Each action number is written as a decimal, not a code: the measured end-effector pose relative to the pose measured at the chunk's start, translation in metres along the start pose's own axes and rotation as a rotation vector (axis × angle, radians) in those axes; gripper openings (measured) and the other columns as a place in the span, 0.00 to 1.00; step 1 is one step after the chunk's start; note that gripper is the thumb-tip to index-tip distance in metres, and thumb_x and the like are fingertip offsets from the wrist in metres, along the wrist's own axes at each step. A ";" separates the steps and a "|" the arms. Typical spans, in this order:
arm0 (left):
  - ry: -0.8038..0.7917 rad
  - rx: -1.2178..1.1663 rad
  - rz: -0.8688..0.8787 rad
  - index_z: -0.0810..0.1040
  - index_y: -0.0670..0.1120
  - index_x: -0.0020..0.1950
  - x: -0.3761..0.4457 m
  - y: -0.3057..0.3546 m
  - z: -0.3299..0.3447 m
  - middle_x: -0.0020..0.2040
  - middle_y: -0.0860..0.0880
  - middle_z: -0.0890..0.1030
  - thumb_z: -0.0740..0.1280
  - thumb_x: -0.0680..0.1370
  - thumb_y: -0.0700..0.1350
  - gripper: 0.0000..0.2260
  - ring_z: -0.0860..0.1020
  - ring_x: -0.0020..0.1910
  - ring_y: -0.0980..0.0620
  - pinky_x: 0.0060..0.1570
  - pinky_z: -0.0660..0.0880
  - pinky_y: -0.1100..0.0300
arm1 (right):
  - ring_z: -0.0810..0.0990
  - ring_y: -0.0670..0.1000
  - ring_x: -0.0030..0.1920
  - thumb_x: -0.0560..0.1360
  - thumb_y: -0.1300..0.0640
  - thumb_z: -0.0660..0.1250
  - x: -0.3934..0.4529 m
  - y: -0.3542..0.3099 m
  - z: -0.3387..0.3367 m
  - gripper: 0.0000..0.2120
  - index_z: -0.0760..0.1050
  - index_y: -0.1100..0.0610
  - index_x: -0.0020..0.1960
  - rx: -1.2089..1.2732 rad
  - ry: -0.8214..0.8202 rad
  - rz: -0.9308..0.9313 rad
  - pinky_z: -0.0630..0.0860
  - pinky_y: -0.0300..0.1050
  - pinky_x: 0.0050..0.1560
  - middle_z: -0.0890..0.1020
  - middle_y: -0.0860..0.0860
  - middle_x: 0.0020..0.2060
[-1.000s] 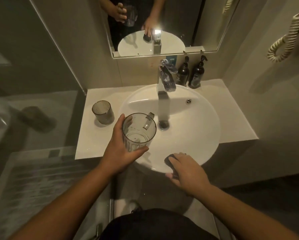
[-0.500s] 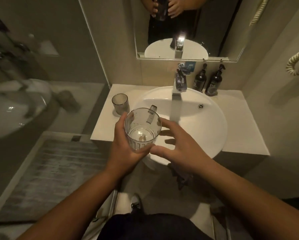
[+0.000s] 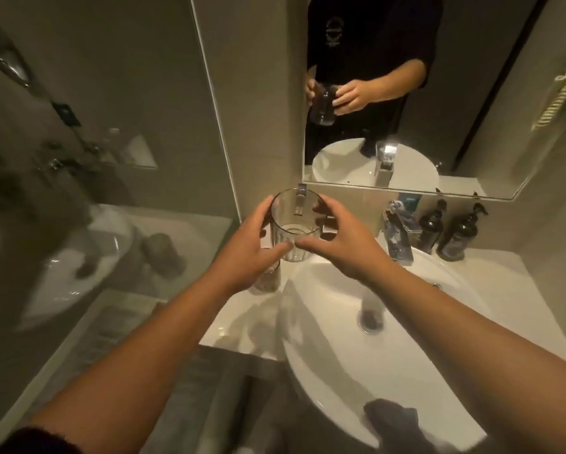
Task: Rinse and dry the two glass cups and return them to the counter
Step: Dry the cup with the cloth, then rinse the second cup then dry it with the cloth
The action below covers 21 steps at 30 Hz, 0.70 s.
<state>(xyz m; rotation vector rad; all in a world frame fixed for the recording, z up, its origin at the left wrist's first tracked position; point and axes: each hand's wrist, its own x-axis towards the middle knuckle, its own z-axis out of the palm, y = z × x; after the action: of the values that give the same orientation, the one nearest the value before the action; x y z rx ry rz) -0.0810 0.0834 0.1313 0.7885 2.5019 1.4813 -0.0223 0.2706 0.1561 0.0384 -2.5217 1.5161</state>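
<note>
Left hand [image 3: 242,253] grip wrapping raised glass cup [image 3: 295,226], right hand [image 3: 344,239] cupping its side, above counter edge [image 3: 242,347]

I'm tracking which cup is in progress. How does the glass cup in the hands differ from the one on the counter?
The held glass cup is raised, gripped by the left hand and right hand; the second glass cup stands on the counter, untouched. The held one shows fully; the second is mostly hidden behind the left hand. Both are ribbed glass and upright.
</note>
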 end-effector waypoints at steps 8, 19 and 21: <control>-0.079 -0.008 -0.137 0.65 0.51 0.76 0.137 -0.107 -0.014 0.62 0.60 0.75 0.78 0.72 0.46 0.36 0.74 0.61 0.67 0.65 0.70 0.59 | 0.74 0.47 0.62 0.63 0.50 0.80 0.148 0.097 0.053 0.43 0.63 0.53 0.72 -0.058 -0.046 0.194 0.70 0.44 0.64 0.74 0.47 0.63; -0.100 0.047 -0.281 0.67 0.47 0.75 0.178 -0.191 0.015 0.69 0.49 0.77 0.77 0.72 0.40 0.34 0.75 0.68 0.52 0.67 0.70 0.58 | 0.79 0.49 0.56 0.64 0.58 0.80 0.192 0.188 0.097 0.38 0.67 0.53 0.69 0.022 -0.144 0.329 0.75 0.43 0.59 0.78 0.45 0.56; -0.105 0.017 -0.299 0.67 0.48 0.75 0.180 -0.198 0.019 0.68 0.49 0.77 0.77 0.71 0.39 0.34 0.75 0.68 0.52 0.68 0.71 0.54 | 0.79 0.48 0.54 0.64 0.57 0.80 0.194 0.196 0.101 0.38 0.67 0.52 0.70 0.005 -0.147 0.330 0.73 0.36 0.54 0.76 0.42 0.53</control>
<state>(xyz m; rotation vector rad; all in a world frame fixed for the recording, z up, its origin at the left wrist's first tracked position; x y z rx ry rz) -0.3012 0.1121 -0.0197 0.4541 2.4274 1.2849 -0.2522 0.2902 -0.0252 -0.2905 -2.7475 1.6920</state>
